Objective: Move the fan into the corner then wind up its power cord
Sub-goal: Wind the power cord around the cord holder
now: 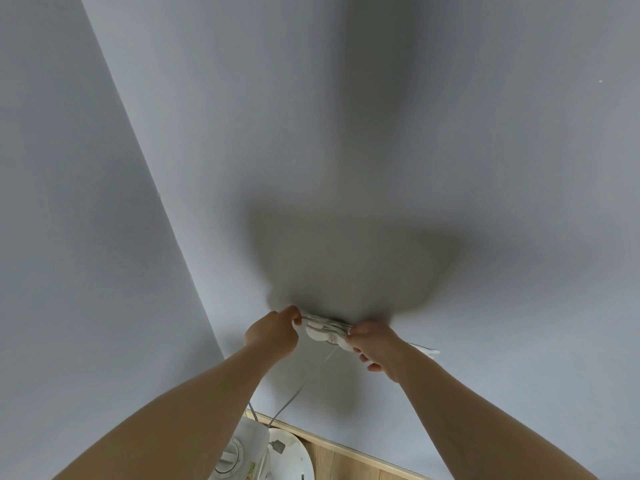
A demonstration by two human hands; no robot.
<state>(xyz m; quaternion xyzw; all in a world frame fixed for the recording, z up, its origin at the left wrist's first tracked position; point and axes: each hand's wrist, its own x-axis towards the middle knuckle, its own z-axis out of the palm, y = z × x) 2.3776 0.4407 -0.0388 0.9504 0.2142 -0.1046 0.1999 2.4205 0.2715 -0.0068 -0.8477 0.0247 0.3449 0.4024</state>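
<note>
I see the fan (242, 452) already parked in the corner, below my hands; above it, my left hand (273, 329) and right hand (375, 344) both pinch the coiled power cord (325, 329), seemingly mostly wound, a loose tail left hanging

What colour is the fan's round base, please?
White; the fan's round base shows in the head view, bottom centre, on the wooden floor.

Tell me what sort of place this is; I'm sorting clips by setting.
Probably a room in a home, at a wall corner: plain painted walls, a wooden floor and a white household fan standing by the corner.
</note>
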